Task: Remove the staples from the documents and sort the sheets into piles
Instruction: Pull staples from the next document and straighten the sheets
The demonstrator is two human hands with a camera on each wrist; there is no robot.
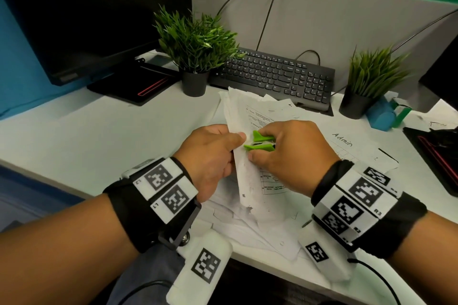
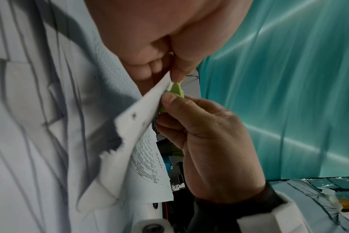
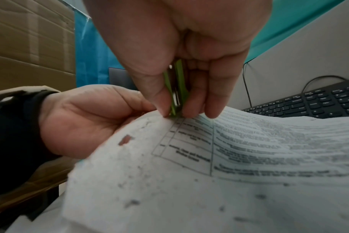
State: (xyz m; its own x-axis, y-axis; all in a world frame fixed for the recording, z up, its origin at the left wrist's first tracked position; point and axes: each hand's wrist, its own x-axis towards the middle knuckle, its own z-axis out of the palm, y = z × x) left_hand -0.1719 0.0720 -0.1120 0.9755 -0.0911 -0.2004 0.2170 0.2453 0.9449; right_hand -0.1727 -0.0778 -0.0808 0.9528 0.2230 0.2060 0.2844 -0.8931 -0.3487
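The left hand (image 1: 210,153) is clamped on the edge of a stapled document (image 1: 250,181), thumb on the upper face and curled fingers beneath, holding it raised off the counter (image 1: 99,126). The right hand (image 1: 290,153) is clamped on a green staple remover (image 1: 260,142), thumb on one grip and fingers on the other. The tool sits directly between the two hands, its working end against the paper edge just beside the left thumb. The staple itself cannot be made out in any view.

Handling properties of the document, as judged:
- Light and limp. Beyond the left hand the sheets sag and curve under their own weight.
- Fragile at the margin. The edge below the left hand is ragged and punctured with small holes, and will likely tear further if pulled sideways.
- Low friction between sheets; these may fan apart once unfastened.

Recommended hold: pinch the document close beside the fastening point, as the left hand does, so the paper stays taut where the tool bites. Support the free end on the loose sheets (image 1: 260,230) lying under both wrists.

The staple remover appears rigid and small; grip it on its two green wings.

Beyond the right hand lies a sheet marked "Admin" (image 1: 347,141).
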